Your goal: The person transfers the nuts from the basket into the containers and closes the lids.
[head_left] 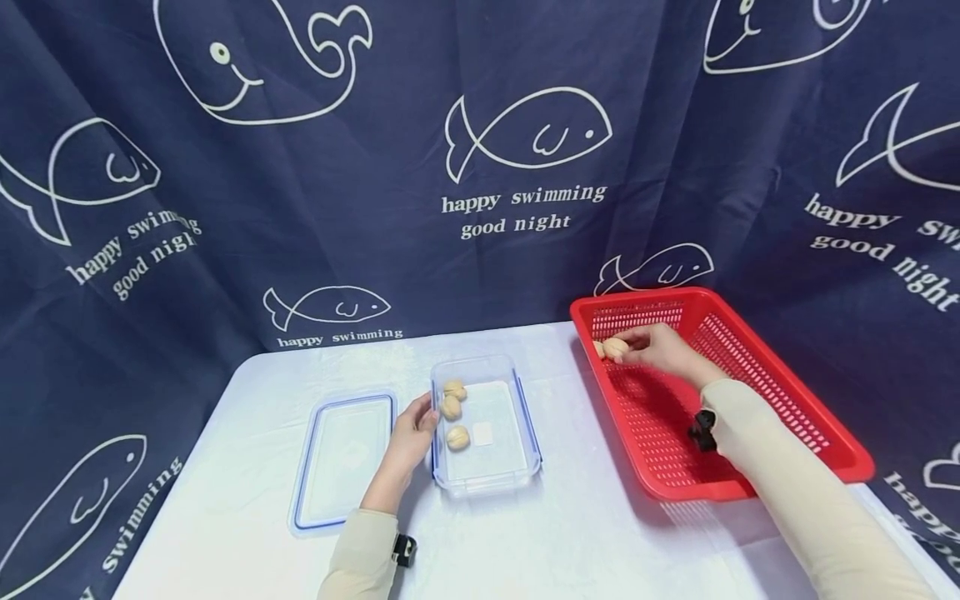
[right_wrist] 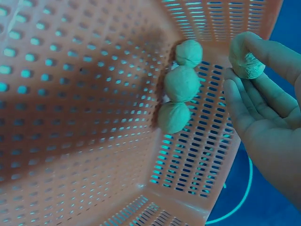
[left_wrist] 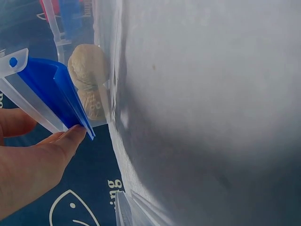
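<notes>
In the head view my right hand (head_left: 658,350) is inside the red plastic basket (head_left: 622,425) at its far left corner. A walnut (right_wrist: 247,56) is pinched between its thumb and fingers, raised off the basket floor in the right wrist view. Three more walnuts (right_wrist: 182,84) lie in a row along the basket's wall. My left hand (head_left: 408,433) grips the left edge of a clear plastic food container (head_left: 487,483), its fingers at the blue latch flap (left_wrist: 51,89). Inside the container, three walnuts (head_left: 451,407) sit along the left side.
The container's clear lid with a blue seal (head_left: 345,458) lies flat on the white-covered table (head_left: 225,467), left of my left hand. Behind the table hangs a dark blue curtain (head_left: 405,250) with white fish drawings. The basket stands at the table's right side.
</notes>
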Tool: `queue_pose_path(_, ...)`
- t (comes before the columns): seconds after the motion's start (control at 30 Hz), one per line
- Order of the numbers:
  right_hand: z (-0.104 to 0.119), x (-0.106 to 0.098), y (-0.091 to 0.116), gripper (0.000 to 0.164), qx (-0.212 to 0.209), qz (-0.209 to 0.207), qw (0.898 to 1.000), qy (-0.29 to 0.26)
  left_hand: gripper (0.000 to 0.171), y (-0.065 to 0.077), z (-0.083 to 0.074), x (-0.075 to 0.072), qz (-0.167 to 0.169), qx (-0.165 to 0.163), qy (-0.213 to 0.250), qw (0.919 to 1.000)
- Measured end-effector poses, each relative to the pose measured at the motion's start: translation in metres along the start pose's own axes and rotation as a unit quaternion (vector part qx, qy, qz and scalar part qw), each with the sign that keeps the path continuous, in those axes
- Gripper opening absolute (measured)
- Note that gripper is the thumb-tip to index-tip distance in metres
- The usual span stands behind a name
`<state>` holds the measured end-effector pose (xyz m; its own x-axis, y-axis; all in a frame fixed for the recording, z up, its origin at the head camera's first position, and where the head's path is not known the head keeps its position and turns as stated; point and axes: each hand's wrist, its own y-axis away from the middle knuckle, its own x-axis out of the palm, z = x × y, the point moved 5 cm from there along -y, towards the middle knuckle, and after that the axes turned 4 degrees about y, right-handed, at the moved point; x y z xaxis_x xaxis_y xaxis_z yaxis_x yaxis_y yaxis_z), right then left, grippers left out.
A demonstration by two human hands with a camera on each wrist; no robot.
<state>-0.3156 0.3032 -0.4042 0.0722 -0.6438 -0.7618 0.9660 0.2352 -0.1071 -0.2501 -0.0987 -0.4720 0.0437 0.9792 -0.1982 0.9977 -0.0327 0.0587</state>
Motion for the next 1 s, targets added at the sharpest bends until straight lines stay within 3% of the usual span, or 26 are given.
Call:
queue_pose_path(0.63, 0.035, -0.024, 0.001, 0.044, 0.013, -0.028, 0.999, -0.030, 0.043, 0.000, -0.001, 0.001, 0.001, 0.004, -0.005, 1.0000)
queue_pose_path(1.0, 0.068, -0.021, -0.011, 0.043, -0.010, -0.047, 0.997, -0.064, 0.043, 0.001, -0.001, 0.001, -0.002, 0.003, -0.006, 1.0000)
